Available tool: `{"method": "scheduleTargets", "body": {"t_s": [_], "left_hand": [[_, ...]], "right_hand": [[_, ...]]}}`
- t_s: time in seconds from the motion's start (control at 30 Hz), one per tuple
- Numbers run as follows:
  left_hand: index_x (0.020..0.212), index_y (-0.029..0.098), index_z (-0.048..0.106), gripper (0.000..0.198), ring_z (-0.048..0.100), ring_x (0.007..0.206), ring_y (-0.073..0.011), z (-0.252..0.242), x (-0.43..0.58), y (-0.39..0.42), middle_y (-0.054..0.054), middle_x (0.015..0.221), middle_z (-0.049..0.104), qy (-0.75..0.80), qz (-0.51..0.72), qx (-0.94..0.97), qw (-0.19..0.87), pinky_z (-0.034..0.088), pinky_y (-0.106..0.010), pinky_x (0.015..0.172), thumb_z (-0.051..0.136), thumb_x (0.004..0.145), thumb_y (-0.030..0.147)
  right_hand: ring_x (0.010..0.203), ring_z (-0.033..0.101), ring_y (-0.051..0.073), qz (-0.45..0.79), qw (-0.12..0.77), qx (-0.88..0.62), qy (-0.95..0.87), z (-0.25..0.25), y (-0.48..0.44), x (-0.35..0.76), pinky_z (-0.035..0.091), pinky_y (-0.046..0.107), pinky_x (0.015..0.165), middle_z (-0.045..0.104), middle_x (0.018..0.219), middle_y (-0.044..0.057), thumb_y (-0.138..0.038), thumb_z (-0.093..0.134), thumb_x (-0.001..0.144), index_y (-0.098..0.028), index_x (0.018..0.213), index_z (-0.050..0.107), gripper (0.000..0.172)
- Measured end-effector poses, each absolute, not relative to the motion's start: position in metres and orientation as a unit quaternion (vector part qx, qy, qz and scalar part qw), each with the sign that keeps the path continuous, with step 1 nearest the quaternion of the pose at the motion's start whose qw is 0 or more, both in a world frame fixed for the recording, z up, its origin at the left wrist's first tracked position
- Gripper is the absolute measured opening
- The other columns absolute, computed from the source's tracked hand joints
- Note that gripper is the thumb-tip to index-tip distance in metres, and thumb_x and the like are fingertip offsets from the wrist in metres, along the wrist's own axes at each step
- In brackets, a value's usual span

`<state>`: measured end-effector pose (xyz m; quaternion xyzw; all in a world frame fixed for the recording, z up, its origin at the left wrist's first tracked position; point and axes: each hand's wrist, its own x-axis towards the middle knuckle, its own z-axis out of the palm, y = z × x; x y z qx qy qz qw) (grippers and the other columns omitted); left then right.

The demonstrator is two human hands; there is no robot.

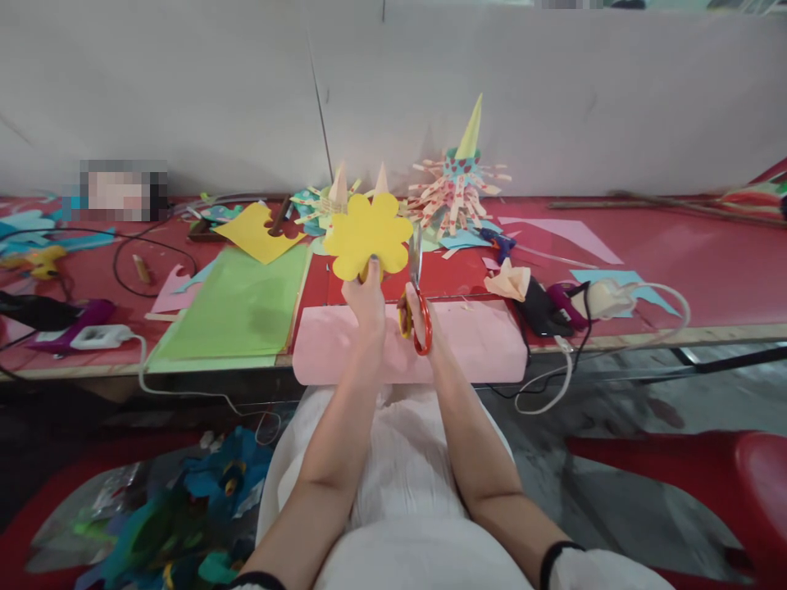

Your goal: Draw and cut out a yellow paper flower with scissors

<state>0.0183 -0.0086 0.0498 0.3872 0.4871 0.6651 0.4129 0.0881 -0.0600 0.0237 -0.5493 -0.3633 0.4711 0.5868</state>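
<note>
My left hand (365,297) pinches a yellow flower-shaped paper cutout (367,235) by its lower edge and holds it upright above the table's front edge. My right hand (419,315) grips scissors with orange-red handles (421,326); the blades (416,258) point up beside the flower's right edge. Both hands hover over a pink paper sheet (479,344) that hangs over the front of the red table (664,270).
A green sheet (237,307) and a yellow sheet with a flower-shaped hole (255,232) lie to the left. Spiky paper crafts (458,184) stand behind. Glue guns (557,299), cables and a white power strip (98,336) lie on the table. Red chair (738,483) at right.
</note>
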Motion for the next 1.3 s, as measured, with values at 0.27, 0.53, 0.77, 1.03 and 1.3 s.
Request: {"method": "scheduleTargets", "body": {"t_s": [0.27, 0.53, 0.77, 1.03, 1.3], "left_hand": [[0.104, 0.017, 0.064, 0.039, 0.062, 0.106, -0.0202, 0.047, 0.023, -0.015, -0.011, 0.118, 0.064, 0.487, 0.597, 0.413, 0.486, 0.052, -0.029, 0.087, 0.07, 0.068, 0.029], [0.093, 0.013, 0.065, 0.032, 0.064, 0.102, -0.0235, 0.051, 0.021, -0.016, -0.015, 0.109, 0.068, 0.452, 0.561, 0.454, 0.525, 0.051, -0.033, 0.087, 0.072, 0.064, 0.025], [0.086, 0.013, 0.066, 0.033, 0.064, 0.1, -0.0258, 0.038, 0.02, -0.007, -0.013, 0.1, 0.07, 0.43, 0.56, 0.456, 0.542, 0.051, -0.038, 0.089, 0.076, 0.057, 0.027], [0.092, 0.015, 0.065, 0.035, 0.066, 0.089, -0.0216, 0.029, 0.02, -0.009, -0.011, 0.096, 0.07, 0.371, 0.513, 0.525, 0.57, 0.053, -0.037, 0.082, 0.074, 0.062, 0.03], [0.071, 0.016, 0.062, 0.019, 0.062, 0.061, -0.0165, 0.034, 0.009, -0.012, -0.005, 0.066, 0.065, 0.367, 0.457, 0.567, 0.578, 0.052, -0.034, 0.068, 0.067, 0.068, 0.035]], "right_hand": [[0.035, 0.037, 0.009, 0.474, 0.607, -0.532, -0.352, 0.025, -0.057, 0.093, 0.029, 0.022, 0.033, 0.037, 0.046, -0.005, -0.072, 0.046, 0.076, -0.022, 0.06, 0.043, 0.052], [0.036, 0.036, 0.01, 0.476, 0.628, -0.512, -0.342, 0.027, -0.058, 0.093, 0.028, 0.025, 0.033, 0.038, 0.048, -0.004, -0.065, 0.049, 0.078, -0.022, 0.059, 0.044, 0.048], [0.038, 0.041, 0.01, 0.403, 0.72, -0.475, -0.307, 0.024, -0.058, 0.094, 0.033, 0.023, 0.038, 0.042, 0.045, -0.006, -0.055, 0.054, 0.078, -0.02, 0.059, 0.043, 0.041], [0.044, 0.048, 0.009, 0.315, 0.779, -0.457, -0.292, 0.023, -0.056, 0.105, 0.045, 0.025, 0.051, 0.043, 0.05, -0.007, -0.043, 0.054, 0.079, -0.022, 0.064, 0.04, 0.029], [0.043, 0.046, 0.01, 0.343, 0.762, -0.461, -0.298, 0.024, -0.053, 0.099, 0.043, 0.026, 0.047, 0.045, 0.054, -0.006, -0.047, 0.052, 0.08, -0.022, 0.065, 0.04, 0.031]]}}
